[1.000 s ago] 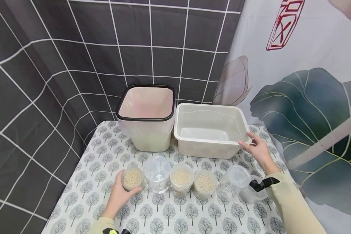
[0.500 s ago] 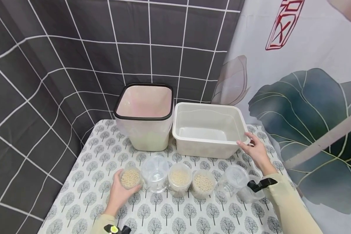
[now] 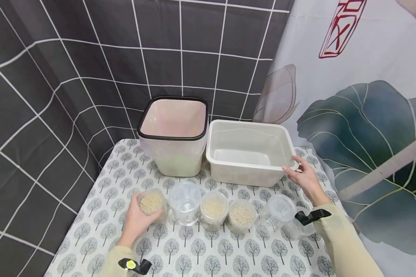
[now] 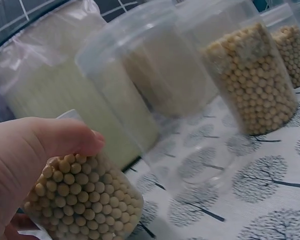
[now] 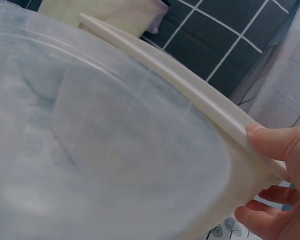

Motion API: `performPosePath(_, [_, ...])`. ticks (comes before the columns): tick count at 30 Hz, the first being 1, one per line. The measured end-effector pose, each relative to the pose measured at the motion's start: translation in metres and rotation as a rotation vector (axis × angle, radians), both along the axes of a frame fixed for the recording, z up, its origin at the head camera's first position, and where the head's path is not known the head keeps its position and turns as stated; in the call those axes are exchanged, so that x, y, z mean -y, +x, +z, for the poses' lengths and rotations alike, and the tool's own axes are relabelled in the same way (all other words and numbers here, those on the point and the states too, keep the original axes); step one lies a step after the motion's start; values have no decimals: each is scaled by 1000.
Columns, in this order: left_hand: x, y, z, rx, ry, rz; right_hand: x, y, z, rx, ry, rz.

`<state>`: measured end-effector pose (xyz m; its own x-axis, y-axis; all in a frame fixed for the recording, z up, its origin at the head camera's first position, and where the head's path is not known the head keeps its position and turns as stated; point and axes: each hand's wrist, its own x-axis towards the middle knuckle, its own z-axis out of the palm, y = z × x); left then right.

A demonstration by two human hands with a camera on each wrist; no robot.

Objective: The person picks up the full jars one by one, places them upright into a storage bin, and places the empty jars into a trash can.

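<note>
My left hand (image 3: 136, 223) grips a clear plastic jar of soybeans (image 3: 151, 203) at the left end of a row of jars. In the left wrist view, the thumb (image 4: 75, 137) crosses the upper part of this jar (image 4: 87, 200). Whether its base touches the cloth cannot be told. Just right of it stands an empty clear jar (image 3: 185, 204). My right hand (image 3: 305, 180) pinches the right front corner of a white plastic basin (image 3: 246, 176). The right wrist view shows the thumb (image 5: 272, 142) on top of the rim and the other fingers below.
Two more jars with soybeans, one left (image 3: 213, 211) and one right (image 3: 242, 216), stand mid-row. Farther right are an empty jar (image 3: 280, 211) and another clear container (image 3: 298, 227). A black-rimmed bin (image 3: 178, 161) stands left of the basin. Tree-print cloth (image 3: 100, 219) covers the table.
My left hand has shifted the soybean jar slightly up and left, away from the empty jar beside it, and the jar looks tilted. My right hand stays on the basin corner.
</note>
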<state>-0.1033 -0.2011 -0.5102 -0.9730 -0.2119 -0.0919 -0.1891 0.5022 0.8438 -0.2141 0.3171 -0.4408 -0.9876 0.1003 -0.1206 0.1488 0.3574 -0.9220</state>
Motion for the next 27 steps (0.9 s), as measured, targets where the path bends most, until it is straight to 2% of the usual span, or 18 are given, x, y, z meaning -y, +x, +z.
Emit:
performPosePath(9, [6,-3,25,-18,-21,28,0,0,1,1,-24,-6])
performPosePath(16, [7,-5,43,-34,-64,28,0,-2,1,13,-56,-12])
performPosePath(23, [6,-6,61,-90,-122,23,1,-2,-1,12,-84,-13])
performPosePath(27, [5,-7,70,-89,-138,17,1,-2,-2,14,-80,-20])
